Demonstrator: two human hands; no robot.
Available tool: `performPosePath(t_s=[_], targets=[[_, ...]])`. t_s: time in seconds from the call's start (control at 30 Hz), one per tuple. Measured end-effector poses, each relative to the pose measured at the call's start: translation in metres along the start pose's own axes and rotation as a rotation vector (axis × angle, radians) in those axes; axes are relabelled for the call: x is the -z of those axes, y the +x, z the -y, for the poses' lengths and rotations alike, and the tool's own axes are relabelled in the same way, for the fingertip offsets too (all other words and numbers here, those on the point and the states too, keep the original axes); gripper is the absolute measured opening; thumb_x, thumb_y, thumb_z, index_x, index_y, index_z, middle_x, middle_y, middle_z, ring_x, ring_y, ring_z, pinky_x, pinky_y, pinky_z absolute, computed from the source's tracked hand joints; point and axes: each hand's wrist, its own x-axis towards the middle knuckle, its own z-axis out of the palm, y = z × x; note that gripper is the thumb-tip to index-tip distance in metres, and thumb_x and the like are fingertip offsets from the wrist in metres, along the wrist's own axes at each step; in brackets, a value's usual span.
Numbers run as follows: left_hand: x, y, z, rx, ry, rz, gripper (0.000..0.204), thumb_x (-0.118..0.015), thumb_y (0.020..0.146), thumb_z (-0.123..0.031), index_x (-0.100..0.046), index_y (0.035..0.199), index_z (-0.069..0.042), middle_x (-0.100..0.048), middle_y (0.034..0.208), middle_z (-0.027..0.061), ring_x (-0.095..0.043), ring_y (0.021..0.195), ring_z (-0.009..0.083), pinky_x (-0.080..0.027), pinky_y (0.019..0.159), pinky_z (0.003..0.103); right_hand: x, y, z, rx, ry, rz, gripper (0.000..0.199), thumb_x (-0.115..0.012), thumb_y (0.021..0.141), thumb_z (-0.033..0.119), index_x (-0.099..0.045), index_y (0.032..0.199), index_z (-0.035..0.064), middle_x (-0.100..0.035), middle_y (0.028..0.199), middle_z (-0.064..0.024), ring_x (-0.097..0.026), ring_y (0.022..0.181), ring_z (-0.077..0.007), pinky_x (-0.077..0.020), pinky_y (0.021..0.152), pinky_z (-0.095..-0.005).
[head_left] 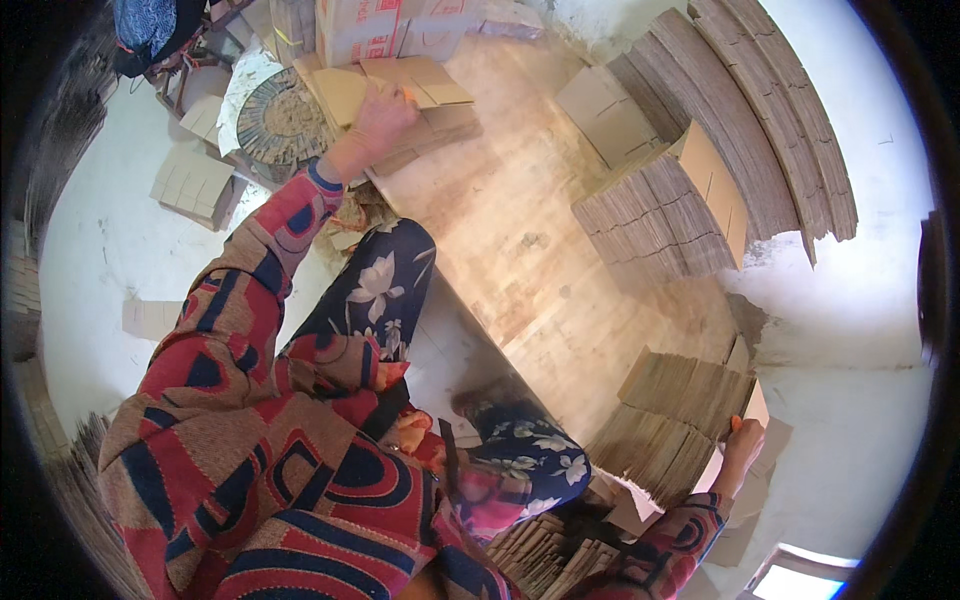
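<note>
Mid tabletop [510,230] free btwn L pile [430,85] & R bundle [670,425]; cardbd stack [655,215] blocks part of far edge.

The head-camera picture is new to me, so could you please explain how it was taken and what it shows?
There is no machine here: a person works bare-handed. A wide fisheye camera worn on the head looks down, so straight edges bend near the rim. On the pale wooden work surface stand several stacks of flat cardboard. The left hand touches the cardboard pile at the far end; the right hand touches the end of the lower-right cardboard stack. Whether either grips firmly, I cannot tell.
</note>
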Motion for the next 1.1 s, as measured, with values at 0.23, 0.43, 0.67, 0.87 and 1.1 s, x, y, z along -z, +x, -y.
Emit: performPosePath(t_s=[0.23, 0.43, 0.67, 0.87, 1.1], targets=[[-0.008, -0.008, -0.032, 0.048, -0.166, 0.25, 0.033, -0.056, 0.085, -0.039, -0.069, 0.091, -0.01, -0.064, 0.089, 0.0075, -0.058, 0.093, 0.024, -0.044, 0.071, 0.042, -0.003, -0.001, -0.025, 0.062, 0.116, -0.123, 0.034, -0.066, 0.084, 0.021, -0.058, 0.064, -0.0058, -0.056, 0.064, -0.0273, -0.057, 0.06, -0.0431, -0.042, 0.054, -0.0502], [0.035, 0.022, -0.058, 0.032, -0.439, -0.037, 0.035, -0.058, 0.086, -0.04, -0.067, 0.092, -0.008, -0.064, 0.089, 0.0109, -0.059, 0.091, 0.0282, -0.045, 0.074, 0.043, 0.036, -0.013, -0.042, -0.147, -0.045, -0.494, 0.022, -0.052, 0.094, 0.02, -0.059, 0.087, -0.0005, -0.061, 0.07, -0.023, -0.057, 0.057, -0.0405, -0.0443, 0.05, -0.0472], [0.137, 0.133, -0.159, -0.31, -0.783, -0.457, 0.046, -0.062, 0.084, -0.04, -0.057, 0.107, -0.001, -0.062, 0.1, 0.015, -0.057, 0.094, 0.0309, -0.046, 0.08, 0.04, 0.117, -0.039, 0.082, -0.225, 0.778, -0.565, 0.018, -0.063, 0.089, 0.014, -0.059, 0.095, -0.002, -0.062, 0.072, -0.0082, -0.055, 0.051, -0.0091, -0.047, 0.04, -0.0243], [0.178, 0.198, -0.276, -0.564, -0.68, -0.527, 0.042, -0.059, 0.087, -0.039, -0.06, 0.103, 0.0, -0.057, 0.107, 0.0125, -0.051, 0.105, 0.0279, -0.042, 0.084, 0.039, 0.09, -0.074, 0.135, -0.459, 1.096, -0.519, 0.015, -0.058, 0.091, 0.007, -0.055, 0.102, -0.0029, -0.064, 0.089, -0.0076, -0.06, 0.067, -0.0088, -0.0525, 0.045, -0.0214], [0.195, 0.213, -0.316, -0.66, -0.372, -0.453, 0.014, -0.064, 0.072, -0.015, -0.066, 0.079, -0.004, -0.062, 0.077, 0.0062, -0.058, 0.088, 0.0238, -0.041, 0.075, 0.036, 0.066, -0.095, 0.147, -0.497, 1.331, -0.595, 0.016, -0.057, 0.09, 0.0, -0.053, 0.104, -0.0057, -0.062, 0.097, -0.0109, -0.063, 0.076, -0.0127, -0.059, 0.05, -0.0229]])
